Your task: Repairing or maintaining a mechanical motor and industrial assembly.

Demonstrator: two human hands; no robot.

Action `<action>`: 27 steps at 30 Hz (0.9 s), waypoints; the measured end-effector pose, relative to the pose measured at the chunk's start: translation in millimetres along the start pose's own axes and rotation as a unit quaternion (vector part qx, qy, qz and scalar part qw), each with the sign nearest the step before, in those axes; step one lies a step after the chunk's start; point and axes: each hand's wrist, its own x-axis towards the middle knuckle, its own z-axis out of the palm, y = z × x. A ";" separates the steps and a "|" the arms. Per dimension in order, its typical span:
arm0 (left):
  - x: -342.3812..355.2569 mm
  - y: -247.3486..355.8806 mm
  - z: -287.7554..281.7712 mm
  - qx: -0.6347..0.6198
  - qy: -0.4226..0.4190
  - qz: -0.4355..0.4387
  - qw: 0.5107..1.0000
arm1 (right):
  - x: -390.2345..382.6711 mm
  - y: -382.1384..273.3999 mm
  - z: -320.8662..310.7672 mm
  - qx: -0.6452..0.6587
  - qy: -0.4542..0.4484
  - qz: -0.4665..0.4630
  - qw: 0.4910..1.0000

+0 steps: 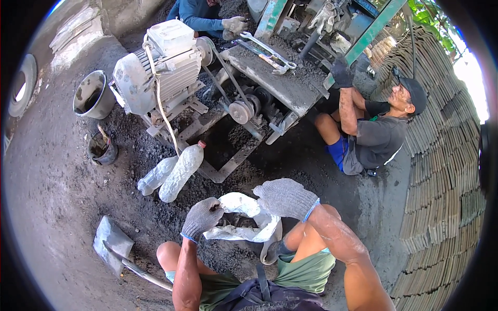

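Between my knees a crumpled white plastic bag is spread into a loose ring, and dark ground or material shows through its middle. My left hand, in a grey knit glove, is closed on the bag's left edge. On the far right side of it, my right hand, gloved the same way, has its fingers curled over the rim; the fingertips are partly hidden. Just beyond my left hand, two white-wrapped bottles lie on dark grit, one with a red cap.
A motor drives a belted machine ahead, with wrenches on its plate. One co-worker sits right, another's gloved hand shows beyond. Buckets and a shovel are left; stacked tiles line the right.
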 end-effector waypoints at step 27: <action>21.2 -15.6 22.1 0.105 -0.022 0.058 0.992 | 3.8 -7.4 0.4 -0.024 -0.005 -0.005 1.000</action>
